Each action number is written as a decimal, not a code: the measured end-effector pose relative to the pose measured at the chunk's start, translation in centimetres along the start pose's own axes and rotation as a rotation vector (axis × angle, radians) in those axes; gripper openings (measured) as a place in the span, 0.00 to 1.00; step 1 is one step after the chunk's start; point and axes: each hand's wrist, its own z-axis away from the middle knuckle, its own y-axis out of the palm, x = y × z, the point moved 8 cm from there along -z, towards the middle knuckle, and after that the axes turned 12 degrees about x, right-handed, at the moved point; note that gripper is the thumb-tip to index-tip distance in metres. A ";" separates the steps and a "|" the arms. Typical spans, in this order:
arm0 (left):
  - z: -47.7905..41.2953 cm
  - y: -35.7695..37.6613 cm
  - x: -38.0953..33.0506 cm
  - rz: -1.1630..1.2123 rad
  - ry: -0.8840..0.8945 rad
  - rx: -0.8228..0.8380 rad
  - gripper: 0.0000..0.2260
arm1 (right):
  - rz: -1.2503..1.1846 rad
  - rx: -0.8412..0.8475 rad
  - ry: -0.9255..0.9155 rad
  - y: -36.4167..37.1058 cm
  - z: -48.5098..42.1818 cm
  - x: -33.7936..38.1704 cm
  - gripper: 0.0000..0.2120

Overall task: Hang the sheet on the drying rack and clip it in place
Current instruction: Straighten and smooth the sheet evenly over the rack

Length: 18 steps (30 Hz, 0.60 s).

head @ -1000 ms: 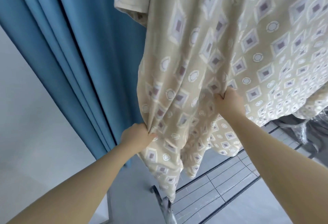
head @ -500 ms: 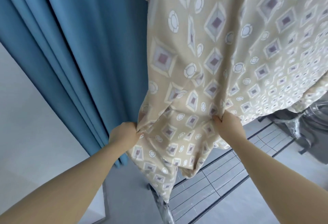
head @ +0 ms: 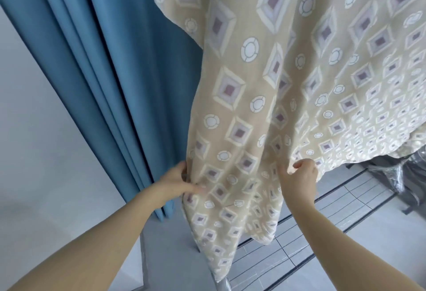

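Sheet [head: 288, 83]: beige, printed with diamonds and rings. It fills the upper right and centre of the frame and hangs down to a point at lower centre. Its top runs out of frame, so what holds it up cannot be told.

Curtain [head: 103, 60]: blue, pleated, upper left, behind the sheet's left edge.

Wall [head: 34, 129]: pale, far left.

Rack [head: 334, 221]: thin rails at lower right, below the sheet's hem. The sheet's lowest point hangs in front of the rack's near end.

Left hand [head: 177, 182]: lower centre-left. It grips the sheet's left edge, thumb on the front face.

Right hand [head: 299, 175]: right of centre, fingers curled, pinching a fold near the hem.
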 end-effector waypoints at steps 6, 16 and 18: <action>0.7 -4.7 -1.5 0.678 0.188 -0.358 0.10 | -0.283 0.153 -0.256 4.8 5.9 5.6 0.13; -3.1 -1.3 -5.5 0.220 0.074 0.034 0.34 | -0.180 0.013 -0.276 5.9 5.8 8.4 0.13; -3.9 -1.3 -5.6 0.285 0.091 0.039 0.27 | -0.183 -0.053 -0.229 4.8 5.7 7.6 0.12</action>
